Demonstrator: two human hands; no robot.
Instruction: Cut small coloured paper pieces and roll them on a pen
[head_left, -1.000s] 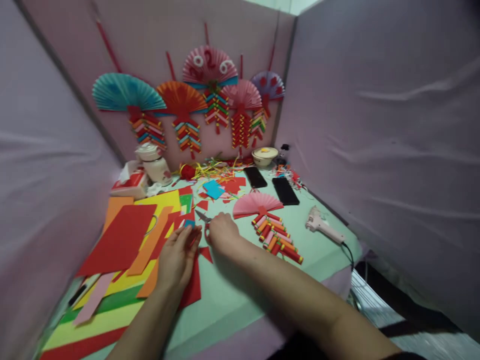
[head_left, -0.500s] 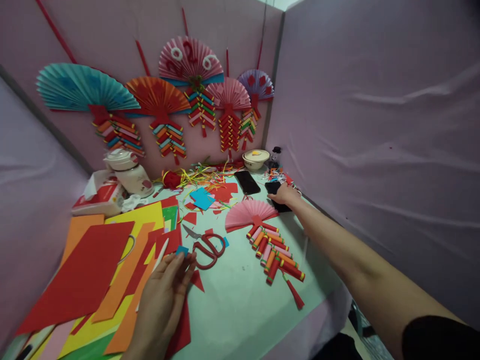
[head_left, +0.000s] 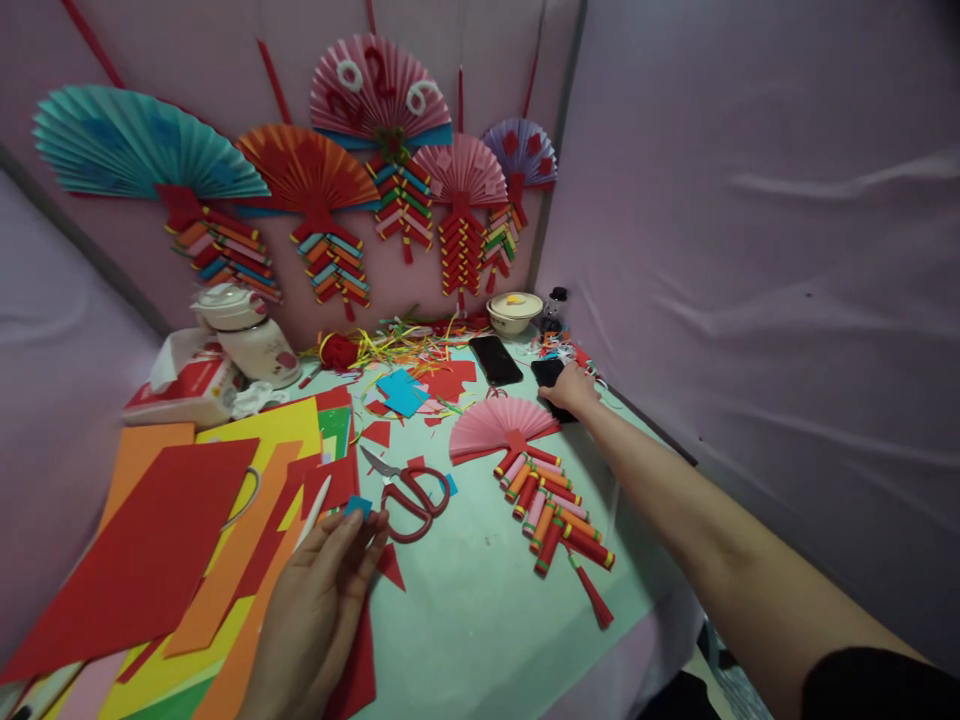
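Note:
Between the thumb and fingers of my left hand (head_left: 322, 590) is a small blue paper piece (head_left: 358, 507). Red-handled scissors (head_left: 412, 497) lie on the table just right of that hand, blades apart. My right hand (head_left: 574, 390) is stretched out to the back right, its fingers on a dark phone (head_left: 551, 380) that lies on the table; the hand covers part of it, and whether the fingers grip it is unclear. Nearer to me lies a pink paper fan (head_left: 502, 425) with a string of coloured paper firecrackers (head_left: 551, 505) and a red tassel (head_left: 596, 598).
Coloured paper sheets (head_left: 150, 540) cover the table's left side. Farther back are a tissue box (head_left: 187, 385), a white jug (head_left: 251, 340), paper strips (head_left: 405, 345), another phone (head_left: 495, 360), a lidded bowl (head_left: 514, 312) and a small bottle (head_left: 555, 308). Several paper fans (head_left: 307, 175) hang behind.
The view has shifted slightly, so the hanging fans sit higher and farther left. Both hands keep nearly the same places, the left still with the blue piece.

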